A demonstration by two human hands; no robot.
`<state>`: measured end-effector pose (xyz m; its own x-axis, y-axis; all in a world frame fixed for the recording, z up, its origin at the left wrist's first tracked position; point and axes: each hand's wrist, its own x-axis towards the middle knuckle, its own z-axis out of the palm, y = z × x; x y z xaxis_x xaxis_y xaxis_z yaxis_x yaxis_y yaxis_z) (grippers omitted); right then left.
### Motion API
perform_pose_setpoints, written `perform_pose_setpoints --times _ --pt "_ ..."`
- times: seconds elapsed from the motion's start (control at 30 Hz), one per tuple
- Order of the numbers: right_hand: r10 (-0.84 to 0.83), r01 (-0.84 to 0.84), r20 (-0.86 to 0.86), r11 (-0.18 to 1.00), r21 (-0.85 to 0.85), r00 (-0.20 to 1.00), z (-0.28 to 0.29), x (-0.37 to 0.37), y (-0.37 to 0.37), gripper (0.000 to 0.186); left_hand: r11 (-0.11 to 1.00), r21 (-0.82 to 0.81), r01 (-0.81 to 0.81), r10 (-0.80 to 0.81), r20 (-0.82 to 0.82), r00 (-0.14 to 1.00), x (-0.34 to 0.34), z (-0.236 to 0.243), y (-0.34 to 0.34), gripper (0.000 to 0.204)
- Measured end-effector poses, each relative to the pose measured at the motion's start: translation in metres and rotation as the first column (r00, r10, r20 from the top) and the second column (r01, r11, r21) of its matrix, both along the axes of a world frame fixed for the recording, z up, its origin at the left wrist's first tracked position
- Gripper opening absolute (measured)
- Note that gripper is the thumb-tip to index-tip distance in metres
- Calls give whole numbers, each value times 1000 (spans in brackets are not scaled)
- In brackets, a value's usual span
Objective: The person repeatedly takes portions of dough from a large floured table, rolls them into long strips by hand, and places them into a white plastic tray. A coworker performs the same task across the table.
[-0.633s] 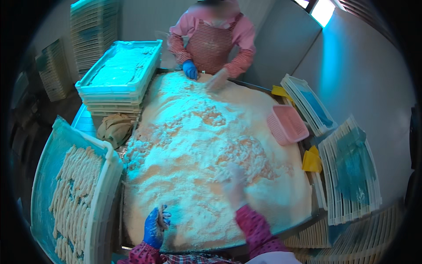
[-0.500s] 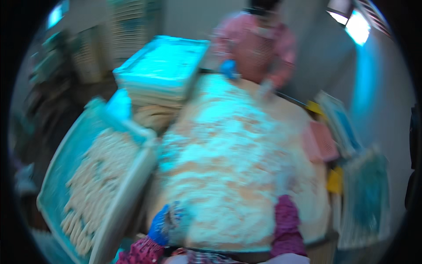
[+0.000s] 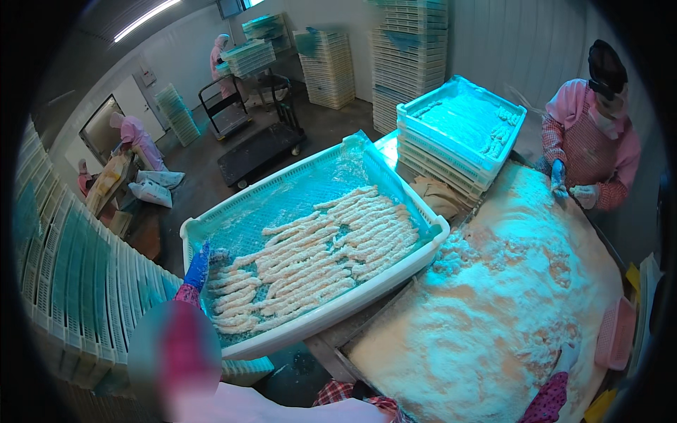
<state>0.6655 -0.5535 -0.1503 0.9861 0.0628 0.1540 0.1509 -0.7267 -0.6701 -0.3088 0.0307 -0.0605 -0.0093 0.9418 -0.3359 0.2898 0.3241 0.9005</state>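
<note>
My left hand (image 3: 200, 266), in a blue glove dusted with powder, reaches over the left end of a white plastic tray (image 3: 317, 324). Its fingers are stretched out beside the ends of pale, flour-coated strips (image 3: 303, 257), and I see nothing held in them. The strips lie in rows on a blue-green mesh liner (image 3: 282, 204). At the lower right, my right hand (image 3: 566, 358), in a whitish glove, rests at a heap of white flour (image 3: 486, 317) on the table. Its fingers look extended and show nothing between them, though they are small in view.
Stacked trays (image 3: 458, 134) stand beyond the flour, near a co-worker (image 3: 592, 141) whose gloved hands are over it. A pink basket (image 3: 615, 333) sits at the right edge. Tall tray stacks (image 3: 92, 261) line the left; trolleys (image 3: 261, 151) and other people are farther back.
My view has swung left and steadied. My left hand has moved from the table's near edge to the tray's left end. My right hand remains over the flour.
</note>
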Motion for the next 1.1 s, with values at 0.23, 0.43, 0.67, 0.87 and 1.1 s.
perform_pose_setpoints --times 0.23,0.43,0.67,0.87,1.1 --pt "113 2 -186 849 528 976 32 -38 16 9 969 112 222 -195 -211 958 43 56 -48 25" --pt "145 42 -297 839 542 944 79 -94 41 6 954 43 297 -252 -422 871 18 75 -70 20" --pt "295 -110 -90 597 795 951 130 -150 64 17 863 123 490 -132 -881 454 16 85 -66 33" --pt "832 -833 -42 551 -50 553 102 -283 102 27 460 458 761 -54 -841 538 206 128 -124 40" --pt "731 -699 14 657 -282 682 83 -320 78 62 -47 275 960 -733 -662 154 408 23 -237 89"
